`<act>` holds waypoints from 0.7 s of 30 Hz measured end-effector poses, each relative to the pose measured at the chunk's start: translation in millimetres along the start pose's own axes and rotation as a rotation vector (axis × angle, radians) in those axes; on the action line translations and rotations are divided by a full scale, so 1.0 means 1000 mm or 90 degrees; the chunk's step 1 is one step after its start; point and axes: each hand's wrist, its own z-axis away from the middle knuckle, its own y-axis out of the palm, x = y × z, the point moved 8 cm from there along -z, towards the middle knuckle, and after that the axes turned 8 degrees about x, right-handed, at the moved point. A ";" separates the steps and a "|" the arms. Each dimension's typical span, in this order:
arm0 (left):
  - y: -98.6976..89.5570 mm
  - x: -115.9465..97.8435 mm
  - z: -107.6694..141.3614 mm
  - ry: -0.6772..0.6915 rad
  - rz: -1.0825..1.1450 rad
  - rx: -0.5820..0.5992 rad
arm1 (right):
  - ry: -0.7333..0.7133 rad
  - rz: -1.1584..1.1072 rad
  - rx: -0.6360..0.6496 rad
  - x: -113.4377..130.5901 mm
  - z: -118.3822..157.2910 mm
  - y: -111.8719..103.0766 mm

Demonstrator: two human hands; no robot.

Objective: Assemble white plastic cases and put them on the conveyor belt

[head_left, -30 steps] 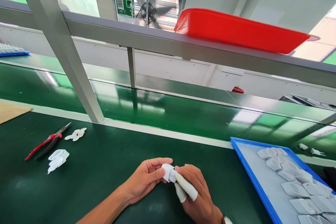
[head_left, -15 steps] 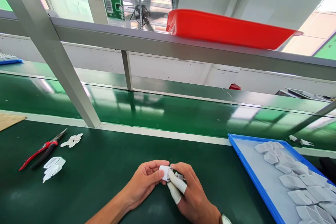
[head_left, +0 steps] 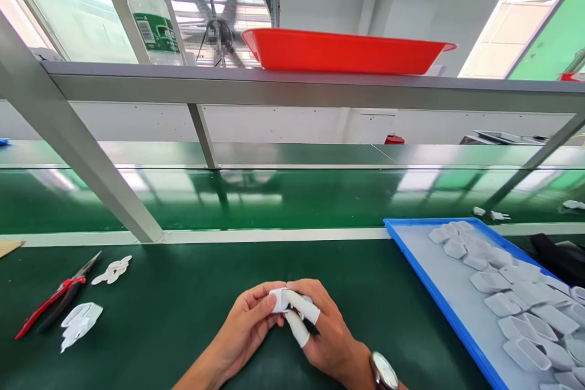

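Far left on green surface (head_left: 183,292): red-handled pliers (head_left: 50,300), loose white plastic scraps (head_left: 80,320). Centre: your left hand (head_left: 249,326) and right hand (head_left: 326,335) both pinch small white plastic part (head_left: 278,298) just above surface. Fingertip-only grip could slip, dropping part. Right: blue tray (head_left: 439,304) of similar parts.

The white part (head_left: 277,299) is mostly buried under both hands' fingers, can't tell its shape. Blue tray (head_left: 439,304) runs off the right edge.
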 end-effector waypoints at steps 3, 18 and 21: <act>-0.001 0.001 -0.001 -0.004 0.005 0.007 | 0.008 -0.015 0.016 0.000 0.000 0.002; -0.001 0.002 0.000 -0.028 -0.007 0.003 | -0.032 0.145 0.109 -0.003 0.014 0.011; -0.001 0.003 0.000 -0.032 0.003 0.000 | -0.028 0.118 0.094 -0.001 0.013 0.010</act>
